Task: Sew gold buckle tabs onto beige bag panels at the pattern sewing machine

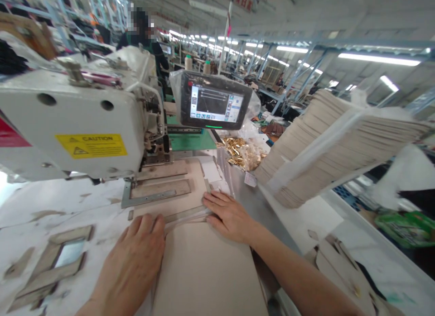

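The left hand (131, 261) and right hand (228, 216) lie well apart, open and flat on a beige panel (207, 275), clamping nothing. The panel sits near the front of the white surface (57, 203), reaching toward a metal frame (159, 189) under the sewing machine (74, 117). Whether it is stitched cannot be told. A tall stack of similar panels (340, 144) stands at right, beyond a bag of brass parts (241, 153).
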Demonstrator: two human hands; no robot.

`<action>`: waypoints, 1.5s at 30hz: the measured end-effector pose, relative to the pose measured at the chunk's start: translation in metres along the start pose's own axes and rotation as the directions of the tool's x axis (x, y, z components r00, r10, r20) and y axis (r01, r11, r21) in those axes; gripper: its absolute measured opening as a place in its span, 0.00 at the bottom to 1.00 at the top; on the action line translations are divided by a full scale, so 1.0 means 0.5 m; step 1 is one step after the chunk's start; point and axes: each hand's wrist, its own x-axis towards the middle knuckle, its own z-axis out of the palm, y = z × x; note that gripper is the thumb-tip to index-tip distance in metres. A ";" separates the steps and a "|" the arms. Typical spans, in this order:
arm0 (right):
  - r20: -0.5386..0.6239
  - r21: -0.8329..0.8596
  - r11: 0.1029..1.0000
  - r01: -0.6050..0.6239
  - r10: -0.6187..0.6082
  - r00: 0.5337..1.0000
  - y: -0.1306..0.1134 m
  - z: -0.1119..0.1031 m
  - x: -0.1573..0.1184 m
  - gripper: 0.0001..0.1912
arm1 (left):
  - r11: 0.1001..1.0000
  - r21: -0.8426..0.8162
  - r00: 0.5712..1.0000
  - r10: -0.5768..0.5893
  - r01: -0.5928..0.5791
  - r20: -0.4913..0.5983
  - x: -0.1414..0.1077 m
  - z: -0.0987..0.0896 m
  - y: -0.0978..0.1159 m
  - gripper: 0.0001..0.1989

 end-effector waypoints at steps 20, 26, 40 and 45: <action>-0.046 -0.093 0.982 -0.165 0.161 0.986 0.082 0.022 0.173 0.27 | 0.989 0.120 0.990 0.078 -0.092 0.114 0.007 0.022 -0.017 0.26; -0.037 -0.206 0.971 -0.120 0.115 0.993 0.073 0.031 0.183 0.26 | 0.984 0.142 0.992 0.094 -0.106 0.088 0.004 0.039 -0.026 0.26; -0.042 -0.206 0.976 -0.068 0.061 0.997 0.089 0.032 0.180 0.26 | 0.995 0.085 0.995 0.036 -0.044 0.093 0.006 0.041 -0.017 0.23; -0.023 -0.232 0.971 -0.053 0.049 0.999 0.093 0.034 0.182 0.27 | 0.998 0.063 0.996 0.008 -0.014 0.088 0.005 0.038 -0.016 0.24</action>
